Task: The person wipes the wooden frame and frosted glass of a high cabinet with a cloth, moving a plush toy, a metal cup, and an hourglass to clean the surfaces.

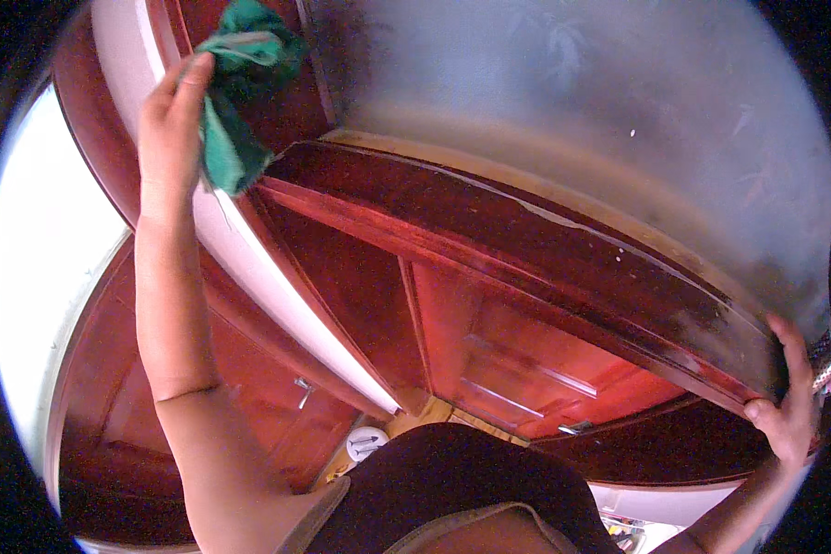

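Observation:
A green cloth (239, 104) hangs bunched from my left hand (173, 124), which is raised at the upper left in front of red-brown wooden trim. At the right, my right hand (789, 388) rests on the end of a dark red wooden ledge (457, 201), thumb on its front edge and fingers spread over its top. The ledge runs above a red panelled door (533, 346). Its top bears pale smudges and a few small white specks near the right part.
A blue-grey wall (582, 69) with faint leaf patterns rises behind the ledge. At the left stand a white wall edge (284, 298) and a second red wooden door (249, 388) with a metal handle (303, 392). Far below, a round white object (367, 443) lies on the floor.

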### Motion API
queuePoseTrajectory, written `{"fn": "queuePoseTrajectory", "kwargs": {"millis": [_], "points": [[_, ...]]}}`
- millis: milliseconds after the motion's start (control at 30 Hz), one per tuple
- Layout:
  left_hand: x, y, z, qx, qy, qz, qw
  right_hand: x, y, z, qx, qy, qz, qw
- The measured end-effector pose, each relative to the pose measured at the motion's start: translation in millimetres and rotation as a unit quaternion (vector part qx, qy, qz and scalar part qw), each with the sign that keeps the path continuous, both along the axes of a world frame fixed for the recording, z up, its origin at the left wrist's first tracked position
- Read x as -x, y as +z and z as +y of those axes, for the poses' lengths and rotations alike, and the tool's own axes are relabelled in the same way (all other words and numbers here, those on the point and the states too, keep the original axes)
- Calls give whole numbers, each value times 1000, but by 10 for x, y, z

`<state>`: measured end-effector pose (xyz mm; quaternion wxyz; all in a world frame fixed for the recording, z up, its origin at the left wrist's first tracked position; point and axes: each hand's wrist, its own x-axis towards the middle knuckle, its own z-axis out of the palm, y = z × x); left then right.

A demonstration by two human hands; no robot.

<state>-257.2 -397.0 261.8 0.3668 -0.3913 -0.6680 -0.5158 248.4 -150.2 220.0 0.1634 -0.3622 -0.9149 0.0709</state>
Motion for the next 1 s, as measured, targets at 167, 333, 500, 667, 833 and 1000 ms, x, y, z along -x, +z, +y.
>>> {"fn": "queuePoseTrajectory", "kwargs": {"millis": [167,333,500,667,833,1000], "points": [[-20,286,-10,-56,33,66,996,-12,38,-10,-12,12,-5,1000],[131,157,227,44,101,202,973,-29,16,70,-36,7,-21,999],[340,-158,516,155,143,341,916,-11,-2,124,-28,14,-13,999],[413,-411,545,346,19,237,908,-97,-33,142,-49,0,-35,998],[417,-454,515,331,-127,42,934,-61,-17,95,-49,-2,-45,998],[142,-404,671,314,-199,-166,913,-70,-25,132,-74,20,-60,995]]}}
